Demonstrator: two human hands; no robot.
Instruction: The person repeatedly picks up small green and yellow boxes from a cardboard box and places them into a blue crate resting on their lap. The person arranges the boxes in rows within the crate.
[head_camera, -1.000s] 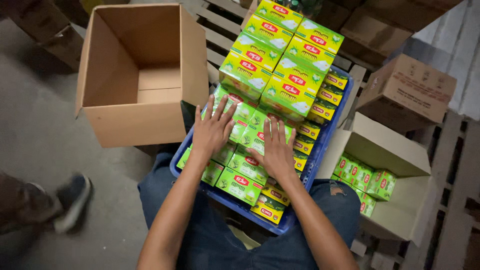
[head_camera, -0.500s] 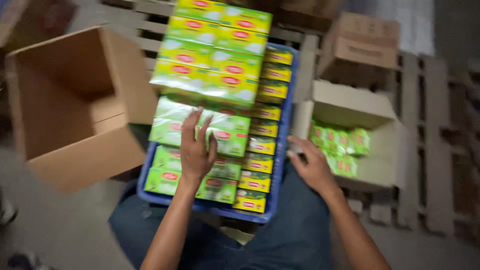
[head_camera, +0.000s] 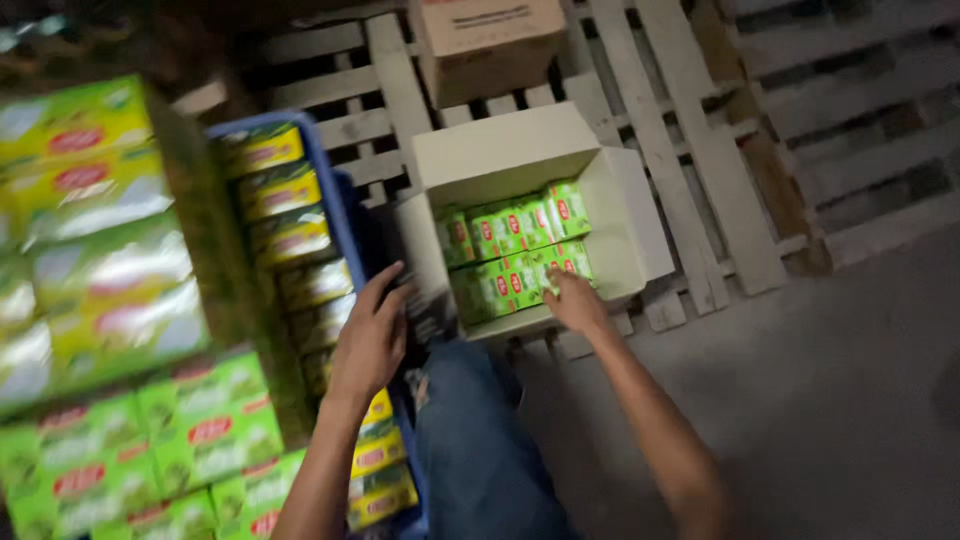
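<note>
My left hand (head_camera: 372, 330) rests with fingers spread on the right edge of a blue plastic crate (head_camera: 330, 190), beside yellow-green small boxes (head_camera: 290, 235) stacked in it. My right hand (head_camera: 575, 300) reaches into an open white carton (head_camera: 520, 150) and touches the green small boxes (head_camera: 515, 255) packed inside; whether its fingers grip one is unclear. Larger green packs (head_camera: 110, 300) are piled at the left, blurred.
A closed brown cardboard box (head_camera: 485, 40) sits on the wooden pallets (head_camera: 690, 150) behind the white carton. Grey concrete floor (head_camera: 820, 400) lies at the right. My jeans-clad legs (head_camera: 480, 450) are under the crate's edge.
The view swung right. My right hand left the crate and went into the white carton. My left hand slid from the green packs to the crate's right edge.
</note>
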